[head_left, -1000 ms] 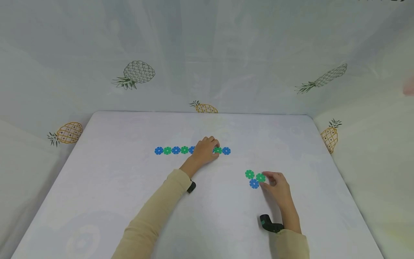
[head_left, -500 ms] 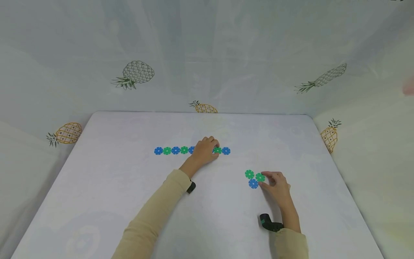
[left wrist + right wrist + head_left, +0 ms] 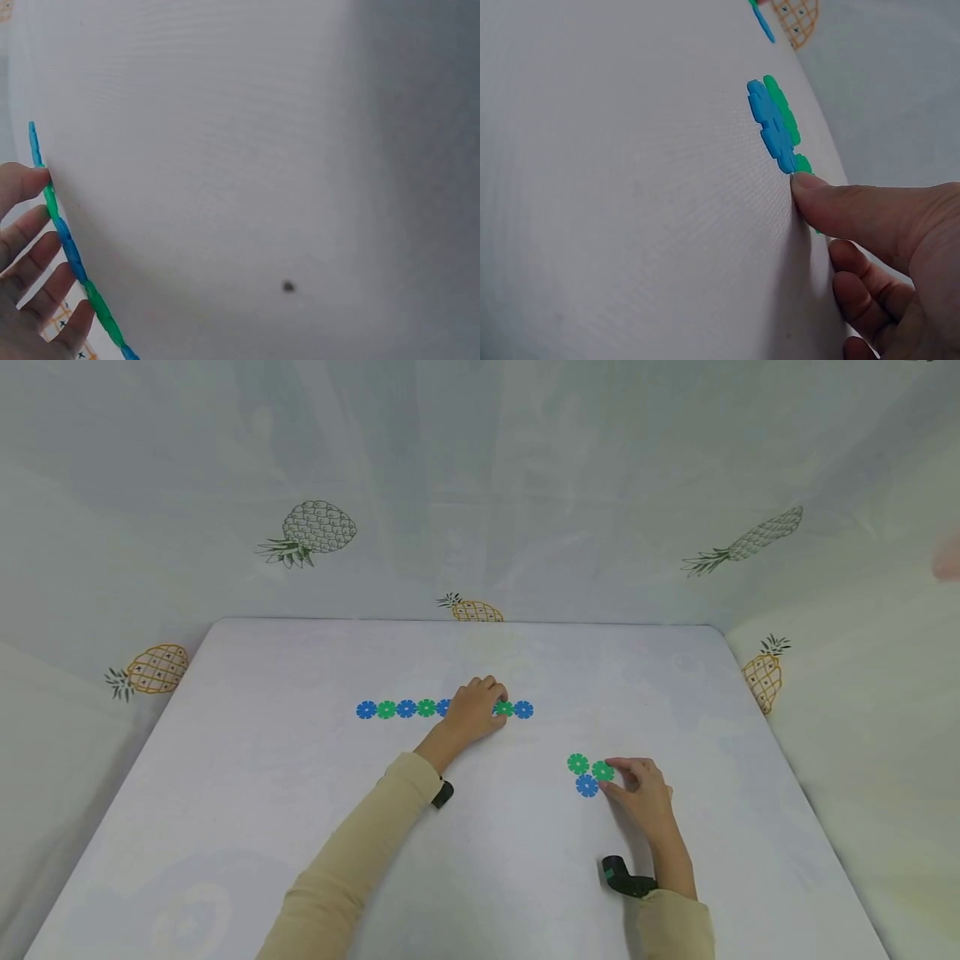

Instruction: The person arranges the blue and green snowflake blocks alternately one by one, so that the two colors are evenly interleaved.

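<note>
Across the middle of the white table runs a straight row of notched plastic snowflake discs, alternating blue (image 3: pixel 406 709) and green (image 3: pixel 426 707). My left hand (image 3: pixel 471 708) covers part of this row and pinches a green disc (image 3: pixel 506 709) between thumb and forefinger, just before the blue end disc (image 3: pixel 523 710). In the left wrist view the other fingertips (image 3: pixel 56 281) touch the row's edge. Nearer me on the right, my right hand (image 3: pixel 647 795) pinches a green disc (image 3: pixel 602 772) at its edge. A second green disc (image 3: pixel 577 764) and a blue disc (image 3: pixel 587 786) lie beside it.
The white table (image 3: pixel 480 893) has a raised-looking back edge against a hanging cloth (image 3: pixel 525 485) printed with pineapples. A black wrist camera (image 3: pixel 626 878) sits on the right wrist, and another (image 3: pixel 444 794) shows below the left wrist.
</note>
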{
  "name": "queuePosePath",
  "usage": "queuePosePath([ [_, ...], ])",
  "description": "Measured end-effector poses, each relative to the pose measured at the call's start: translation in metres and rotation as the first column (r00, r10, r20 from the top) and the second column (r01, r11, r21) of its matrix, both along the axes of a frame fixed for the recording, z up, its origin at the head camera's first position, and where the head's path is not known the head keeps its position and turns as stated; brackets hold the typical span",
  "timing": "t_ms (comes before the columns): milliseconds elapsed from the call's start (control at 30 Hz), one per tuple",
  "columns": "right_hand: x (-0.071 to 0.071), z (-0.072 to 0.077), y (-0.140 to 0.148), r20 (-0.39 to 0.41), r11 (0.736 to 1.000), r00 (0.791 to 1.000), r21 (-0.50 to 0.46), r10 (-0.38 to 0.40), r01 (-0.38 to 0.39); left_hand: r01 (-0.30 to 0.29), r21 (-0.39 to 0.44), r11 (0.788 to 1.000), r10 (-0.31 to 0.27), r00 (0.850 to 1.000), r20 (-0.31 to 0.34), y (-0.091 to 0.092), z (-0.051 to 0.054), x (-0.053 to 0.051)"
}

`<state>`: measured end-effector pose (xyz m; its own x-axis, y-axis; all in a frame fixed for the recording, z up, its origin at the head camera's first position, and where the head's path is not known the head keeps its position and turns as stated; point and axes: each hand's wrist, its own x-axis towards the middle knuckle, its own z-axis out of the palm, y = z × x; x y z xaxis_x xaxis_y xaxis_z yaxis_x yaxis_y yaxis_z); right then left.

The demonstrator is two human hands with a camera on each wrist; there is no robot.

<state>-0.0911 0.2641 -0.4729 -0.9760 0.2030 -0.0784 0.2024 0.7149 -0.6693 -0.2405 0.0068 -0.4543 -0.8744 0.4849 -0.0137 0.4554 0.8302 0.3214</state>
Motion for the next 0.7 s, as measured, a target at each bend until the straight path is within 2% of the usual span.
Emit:
queuePosePath([
  [133,0.0,-0.0014,-0.0004,-0.023,1.0,1.0,0.002,0.001,-0.001,0.006,-0.022,1.0,-0.006,1.0,-0.004,0.0001,0.0004,-0.0003],
  [433,0.0,-0.0008,0.0004,-0.004,1.0,1.0,0.008,0.006,-0.006,0.037,-0.074,0.997,-0.038,0.999,-0.009,0.0009,0.005,-0.0001],
  [700,0.0,0.0012,0.0006,0.01,1.0,1.0,0.004,0.01,-0.01,0.056,-0.088,0.995,-0.056,0.998,-0.005,0.0061,0.0038,-0.0012],
])
